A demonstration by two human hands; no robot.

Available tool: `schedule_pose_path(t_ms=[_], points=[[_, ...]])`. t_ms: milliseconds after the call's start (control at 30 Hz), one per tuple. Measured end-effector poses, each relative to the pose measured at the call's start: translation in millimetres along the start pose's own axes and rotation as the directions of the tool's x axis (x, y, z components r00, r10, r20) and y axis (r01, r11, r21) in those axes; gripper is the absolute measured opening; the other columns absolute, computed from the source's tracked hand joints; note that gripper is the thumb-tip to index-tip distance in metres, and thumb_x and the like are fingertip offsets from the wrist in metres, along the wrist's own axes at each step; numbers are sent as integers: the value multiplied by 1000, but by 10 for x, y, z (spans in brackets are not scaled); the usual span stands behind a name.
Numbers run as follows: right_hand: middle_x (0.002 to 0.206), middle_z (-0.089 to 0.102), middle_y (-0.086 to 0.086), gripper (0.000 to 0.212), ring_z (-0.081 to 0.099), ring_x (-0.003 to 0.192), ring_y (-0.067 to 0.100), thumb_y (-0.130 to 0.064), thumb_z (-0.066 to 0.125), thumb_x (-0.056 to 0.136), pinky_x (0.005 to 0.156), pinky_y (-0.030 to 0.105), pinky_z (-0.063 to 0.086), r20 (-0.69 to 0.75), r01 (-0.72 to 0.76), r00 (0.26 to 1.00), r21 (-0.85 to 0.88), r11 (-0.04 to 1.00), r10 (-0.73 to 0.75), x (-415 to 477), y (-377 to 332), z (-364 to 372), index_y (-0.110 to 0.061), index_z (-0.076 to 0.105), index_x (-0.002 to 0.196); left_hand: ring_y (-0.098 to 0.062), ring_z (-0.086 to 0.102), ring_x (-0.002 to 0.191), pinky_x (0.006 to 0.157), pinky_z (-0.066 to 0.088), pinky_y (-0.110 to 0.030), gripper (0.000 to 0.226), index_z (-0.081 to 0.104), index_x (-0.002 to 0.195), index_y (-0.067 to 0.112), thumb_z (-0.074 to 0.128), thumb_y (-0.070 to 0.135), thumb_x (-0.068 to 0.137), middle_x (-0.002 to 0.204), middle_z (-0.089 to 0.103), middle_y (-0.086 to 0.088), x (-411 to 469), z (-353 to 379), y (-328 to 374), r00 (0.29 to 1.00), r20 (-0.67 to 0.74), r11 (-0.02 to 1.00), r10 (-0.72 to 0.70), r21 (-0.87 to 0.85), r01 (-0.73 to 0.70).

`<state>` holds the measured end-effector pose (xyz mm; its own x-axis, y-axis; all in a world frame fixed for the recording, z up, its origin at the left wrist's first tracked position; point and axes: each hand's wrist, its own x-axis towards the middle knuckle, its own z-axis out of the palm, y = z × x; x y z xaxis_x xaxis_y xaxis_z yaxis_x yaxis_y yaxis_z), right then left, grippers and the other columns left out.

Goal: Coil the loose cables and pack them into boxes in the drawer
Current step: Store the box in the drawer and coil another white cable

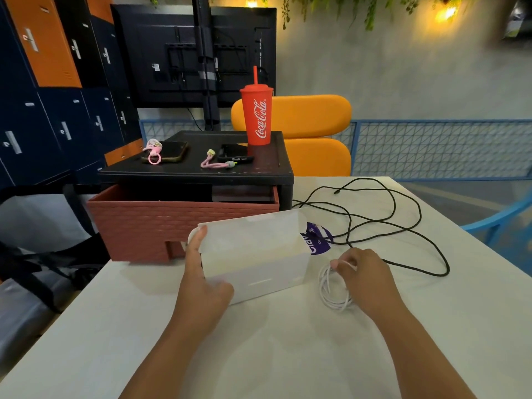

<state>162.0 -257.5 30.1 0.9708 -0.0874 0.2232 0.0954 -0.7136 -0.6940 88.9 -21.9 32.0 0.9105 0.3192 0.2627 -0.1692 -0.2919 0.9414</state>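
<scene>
Left hand (201, 280) holding white box (256, 260), right hand (364, 276) gripping coiled white cable (331, 292) beside it

At centre frame the left hand (201, 280) grips the left end of an open white box (259, 266) on the white counter (288, 355). Just right of it, the right hand (365, 277) pinches a coiled white cable (331, 295). A loose black cable (349, 223) sprawls beyond. A brick-patterned drawer (155, 223) stands open behind the box.

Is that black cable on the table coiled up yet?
No, spread out: the black cable lies in wide loose loops across the table.
</scene>
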Motion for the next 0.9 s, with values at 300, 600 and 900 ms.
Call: schedule_pose_path(t_ms=[300,600,900], points=[[88,53,0,15,40,71,0,-22,64,83,75,-6,30,-482,491,762,-5,871,-432,-280,-326,-255,-8,65,88,-11,57,71,53,45,-14,92,29,124,54,46,-22,76,129,40,31,-39,-20,85,990,133,995,-49,-81,61],[95,42,-4,29,37,88,-5,-40,47,91,78,-4,32,-494,699,605,-44,713,-624,-361,-394,-173,-14,58,99,-6,66,72,63,54,-25,91,40,120,55,43,-24,75,106,62,19,-72,-50,120,951,283,988,-125,-54,145],[97,42,-13,12,45,82,0,-29,51,83,72,4,34,-174,733,671,10,680,-721,-359,-416,-114,-23,56,92,-4,67,76,66,55,-24,90,45,118,50,37,-27,73,103,61,23,-97,-47,137,942,320,985,-104,-101,143]])
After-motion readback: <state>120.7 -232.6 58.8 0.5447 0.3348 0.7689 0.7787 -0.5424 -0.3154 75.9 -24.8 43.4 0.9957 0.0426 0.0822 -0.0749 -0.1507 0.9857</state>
